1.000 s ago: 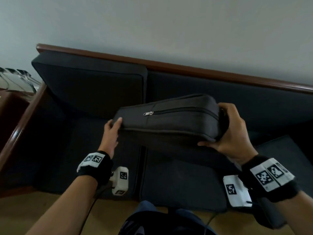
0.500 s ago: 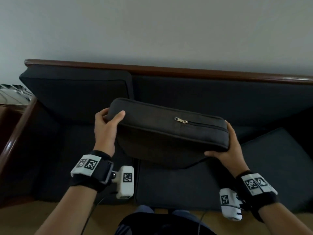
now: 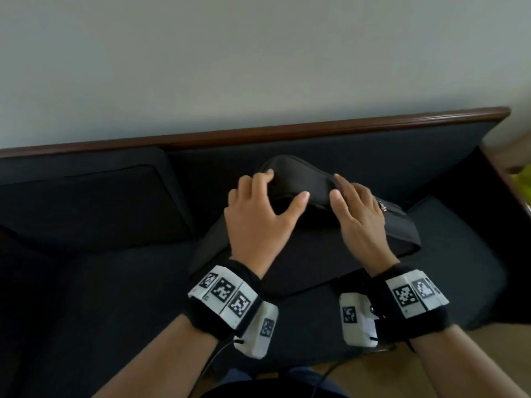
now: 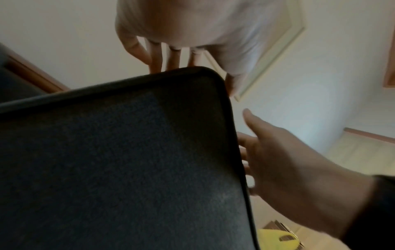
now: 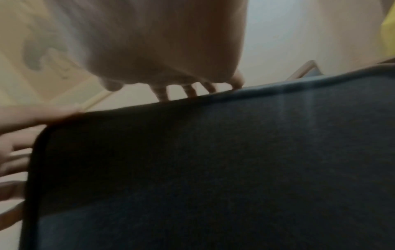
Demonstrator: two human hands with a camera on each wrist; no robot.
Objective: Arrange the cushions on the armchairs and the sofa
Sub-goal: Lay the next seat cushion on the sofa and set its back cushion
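A dark grey cushion [image 3: 310, 254] with a zip on its right edge stands tilted on the sofa seat [image 3: 115, 297], one corner raised toward the bare backrest [image 3: 388, 156]. My left hand [image 3: 275, 191] grips that raised corner, fingers over the top and thumb on the front. My right hand [image 3: 344, 191] grips the top edge just beside it. The left wrist view has the cushion [image 4: 128, 160] filling the frame, with my left fingers [image 4: 162, 59] hooked over its edge. My right fingers [image 5: 188, 89] curl over the cushion's rim [image 5: 213, 169] in the right wrist view.
A matching back cushion [image 3: 86, 202] leans against the sofa's left backrest. A brown wooden rail [image 3: 287, 133] tops the back, against a plain wall. The wooden right armrest [image 3: 500, 179] closes the sofa's end, with something yellow-green [image 3: 524, 179] beyond it.
The cushion has turned from level to tilted with one corner up and moved right and toward the backrest. Both hands have come from its two ends to meet at that corner.
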